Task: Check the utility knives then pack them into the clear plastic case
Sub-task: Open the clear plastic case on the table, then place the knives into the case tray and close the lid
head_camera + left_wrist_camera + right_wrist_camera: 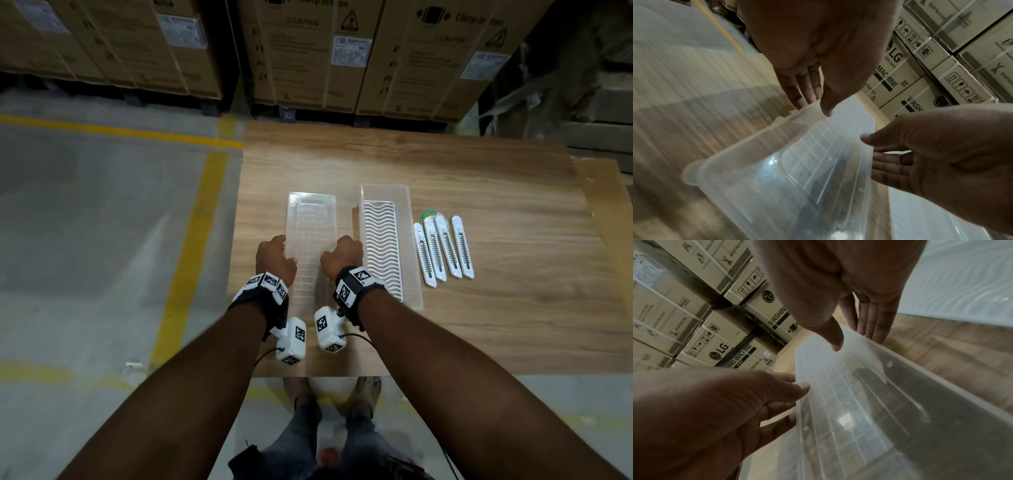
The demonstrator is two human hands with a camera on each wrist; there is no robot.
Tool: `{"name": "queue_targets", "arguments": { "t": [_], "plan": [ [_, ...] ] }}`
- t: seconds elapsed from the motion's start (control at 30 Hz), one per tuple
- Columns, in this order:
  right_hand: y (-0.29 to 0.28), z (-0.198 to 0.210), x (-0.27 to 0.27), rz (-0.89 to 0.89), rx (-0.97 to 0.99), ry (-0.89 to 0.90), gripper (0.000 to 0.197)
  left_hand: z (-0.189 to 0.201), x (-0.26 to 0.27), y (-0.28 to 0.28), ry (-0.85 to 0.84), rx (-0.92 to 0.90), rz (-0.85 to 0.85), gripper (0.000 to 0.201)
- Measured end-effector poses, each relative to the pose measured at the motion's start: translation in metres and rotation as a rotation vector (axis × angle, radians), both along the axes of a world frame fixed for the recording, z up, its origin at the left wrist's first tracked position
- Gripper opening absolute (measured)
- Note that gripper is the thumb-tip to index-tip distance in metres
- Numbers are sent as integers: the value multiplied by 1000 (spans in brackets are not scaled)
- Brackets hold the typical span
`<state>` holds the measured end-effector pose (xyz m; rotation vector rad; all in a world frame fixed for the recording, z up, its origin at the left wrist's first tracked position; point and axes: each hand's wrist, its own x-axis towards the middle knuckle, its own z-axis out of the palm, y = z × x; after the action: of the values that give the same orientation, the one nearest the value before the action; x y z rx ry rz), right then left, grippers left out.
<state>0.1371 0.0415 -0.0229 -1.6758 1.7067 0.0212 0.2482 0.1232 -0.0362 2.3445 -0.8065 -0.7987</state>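
A clear plastic lid [310, 240] with a grid pattern lies lengthwise on the wooden table [496, 192]. My left hand [274, 255] grips its left long edge and my right hand [342, 255] grips its right long edge. In the left wrist view the left hand [815, 105] has its thumb on the lid's [797, 178] rim and its fingers down the outside. The right hand [855, 342] pinches the lid [859, 402] the same way. The open clear case [409, 240], with a white wavy insert, stands just right of the lid. Several white utility knives [443, 250] lie side by side to its right.
Stacked cardboard appliance boxes [308, 51] wall off the far side of the table. The table's left edge runs just left of my left hand, with grey floor and yellow lines [191, 257] beyond. Bare wood stretches behind and to the right of the knives.
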Motion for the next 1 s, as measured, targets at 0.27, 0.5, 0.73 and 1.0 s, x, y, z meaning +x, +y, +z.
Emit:
{"name": "queue_targets", "arguments": {
  "t": [0.27,0.5,0.73,1.0],
  "plan": [
    [-4,-6,-2,77,19,41,40,-23,1,-6,-23,52,-112,40],
    [3,-4,-3,112,2,19,45,-17,-4,-1,-49,68,-150,61],
    [6,16,-16,115,-20,-183,46,4,-10,7,-31,60,-130,77],
    [-14,55,-72,-68,-70,-462,17,36,-40,-14,-31,-35,-188,64]
  ]
}}
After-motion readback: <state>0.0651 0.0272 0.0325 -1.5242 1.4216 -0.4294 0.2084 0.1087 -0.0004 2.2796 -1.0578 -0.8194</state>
